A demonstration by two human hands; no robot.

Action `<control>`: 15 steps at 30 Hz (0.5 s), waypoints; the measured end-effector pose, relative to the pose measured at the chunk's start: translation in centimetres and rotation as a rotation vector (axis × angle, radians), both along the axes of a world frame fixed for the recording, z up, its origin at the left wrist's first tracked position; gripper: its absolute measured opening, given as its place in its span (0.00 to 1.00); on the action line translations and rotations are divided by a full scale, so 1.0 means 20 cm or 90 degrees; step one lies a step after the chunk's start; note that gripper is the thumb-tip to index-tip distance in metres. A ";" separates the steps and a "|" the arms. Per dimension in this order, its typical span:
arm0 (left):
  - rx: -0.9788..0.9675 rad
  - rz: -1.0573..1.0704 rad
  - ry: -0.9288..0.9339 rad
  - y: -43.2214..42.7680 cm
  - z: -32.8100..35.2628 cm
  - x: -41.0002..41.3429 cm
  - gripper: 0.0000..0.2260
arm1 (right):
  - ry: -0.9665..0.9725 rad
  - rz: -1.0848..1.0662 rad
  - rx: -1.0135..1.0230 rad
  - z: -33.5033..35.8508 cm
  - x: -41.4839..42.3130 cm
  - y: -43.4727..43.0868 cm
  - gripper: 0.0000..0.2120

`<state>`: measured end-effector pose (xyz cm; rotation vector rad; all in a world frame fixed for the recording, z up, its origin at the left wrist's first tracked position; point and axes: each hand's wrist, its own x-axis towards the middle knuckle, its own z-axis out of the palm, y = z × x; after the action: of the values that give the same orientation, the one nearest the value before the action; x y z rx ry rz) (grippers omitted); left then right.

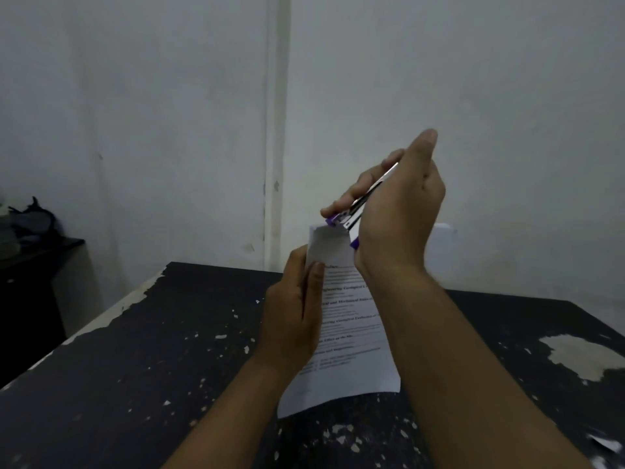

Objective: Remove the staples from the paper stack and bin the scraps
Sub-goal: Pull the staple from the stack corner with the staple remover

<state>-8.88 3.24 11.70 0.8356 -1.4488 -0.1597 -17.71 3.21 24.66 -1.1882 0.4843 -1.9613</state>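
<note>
My left hand [297, 306] grips a white printed paper stack [351, 333] by its left edge and holds it upright above the black table [135, 384]. The stack's top corner is folded over. My right hand [399, 211] is closed around a small metal stapler with purple ends [351, 218]. The tool's lower purple tip touches the folded top corner of the paper. Any staple there is too small to make out. No bin is in view.
The table's black surface is chipped, with pale patches at the right [575, 357] and along the left edge. A white paper corner [608, 445] lies at the bottom right. A dark side table with a bundle [27, 228] stands at the far left. White walls are behind.
</note>
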 end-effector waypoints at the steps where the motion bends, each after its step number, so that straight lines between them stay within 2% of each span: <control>1: 0.003 -0.002 -0.003 0.00 0.00 -0.01 0.08 | 0.002 -0.006 -0.009 0.01 0.01 0.00 0.23; 9: -0.022 0.042 -0.023 0.02 0.02 -0.03 0.08 | 0.116 -0.119 -0.026 0.03 0.07 0.00 0.23; 15: -0.028 0.074 -0.001 0.01 0.05 -0.05 0.11 | 0.143 -0.131 -0.030 0.02 0.06 0.01 0.23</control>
<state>-9.92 3.43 12.65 0.8817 -1.3970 -0.0397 -16.42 3.33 25.09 -1.4466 0.7039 -2.0281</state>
